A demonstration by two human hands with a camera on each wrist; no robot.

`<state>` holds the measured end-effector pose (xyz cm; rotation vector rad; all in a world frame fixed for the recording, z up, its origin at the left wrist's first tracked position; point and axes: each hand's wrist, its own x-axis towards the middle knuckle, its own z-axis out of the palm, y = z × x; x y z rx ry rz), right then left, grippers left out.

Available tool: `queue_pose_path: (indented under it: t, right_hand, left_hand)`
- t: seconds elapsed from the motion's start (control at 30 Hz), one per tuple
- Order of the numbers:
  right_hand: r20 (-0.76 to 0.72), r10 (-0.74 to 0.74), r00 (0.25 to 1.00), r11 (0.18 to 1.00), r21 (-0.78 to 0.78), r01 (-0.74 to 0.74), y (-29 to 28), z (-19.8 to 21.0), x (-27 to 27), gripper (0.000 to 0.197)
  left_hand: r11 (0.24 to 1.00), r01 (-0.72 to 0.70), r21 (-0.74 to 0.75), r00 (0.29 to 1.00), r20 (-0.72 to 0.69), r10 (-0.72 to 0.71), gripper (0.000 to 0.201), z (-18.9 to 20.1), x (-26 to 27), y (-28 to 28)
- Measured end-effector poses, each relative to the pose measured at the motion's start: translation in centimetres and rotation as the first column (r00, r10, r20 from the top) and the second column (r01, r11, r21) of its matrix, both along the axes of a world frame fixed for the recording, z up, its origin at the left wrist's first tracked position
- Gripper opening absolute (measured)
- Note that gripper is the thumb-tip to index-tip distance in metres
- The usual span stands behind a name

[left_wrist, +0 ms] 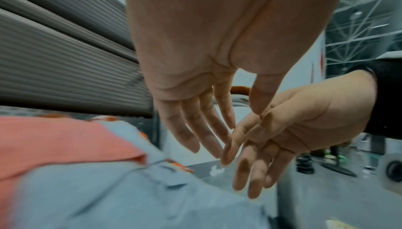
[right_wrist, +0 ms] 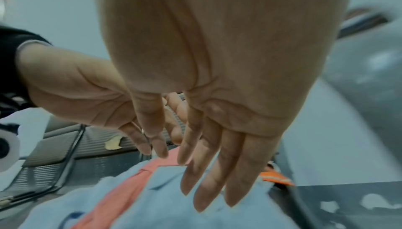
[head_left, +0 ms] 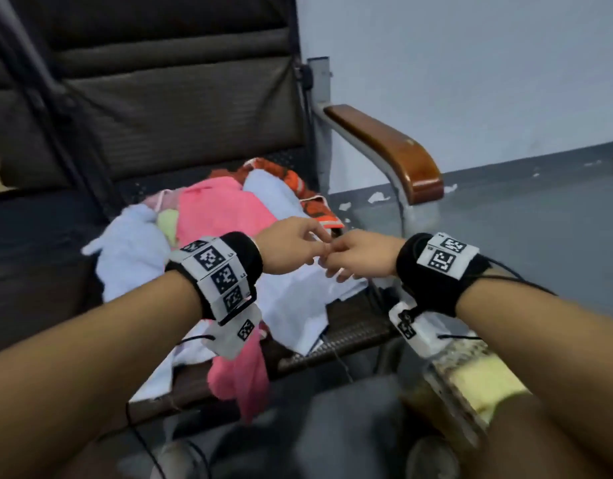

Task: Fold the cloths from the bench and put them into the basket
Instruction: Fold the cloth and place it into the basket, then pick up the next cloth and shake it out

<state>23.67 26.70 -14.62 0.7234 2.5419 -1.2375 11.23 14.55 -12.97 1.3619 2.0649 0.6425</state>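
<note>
Both hands, left (head_left: 291, 247) & right (head_left: 360, 255), hover w/ relaxed fingers, tips touching, holding nothing, above the heap of cloths (head_left: 229, 216) at the dark mesh bench (head_left: 350, 326) right end. Probably btwn cloths; next: pick one up. Approx. five cloths; woven basket (head_left: 471, 378) partly seen below the front-right corner.

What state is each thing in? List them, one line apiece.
Left hand: open, fingers straight, holding nothing, fingertips meeting the other hand's.
Right hand: open, holding nothing.
Pink cloth: unfolded, in the pile.
White cloth: unfolded, spread under the hands.
Orange cloth: crumpled at the back.
Bench: heaped with cloths.
</note>
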Motion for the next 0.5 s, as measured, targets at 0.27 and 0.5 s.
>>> queue_pose_path:
  t: [0.27,0.5]
  right_hand:
    - [-0.088,0.150,0.985,0.987,0.072,-0.144,-8.0,-5.3,-10.6,0.033]
    - [-0.147,0.094,0.985,0.995,0.029,-0.091,-9.3,-7.7,-12.9,0.028]
  left_hand:
    - [0.914,-0.387,-0.121,0.901,-0.260,0.347,0.037,-7.1,-9.5,-11.2]
    - [0.726,-0.687,-0.042,0.722,-0.160,0.673,0.079,-10.1,-10.6,-10.2]
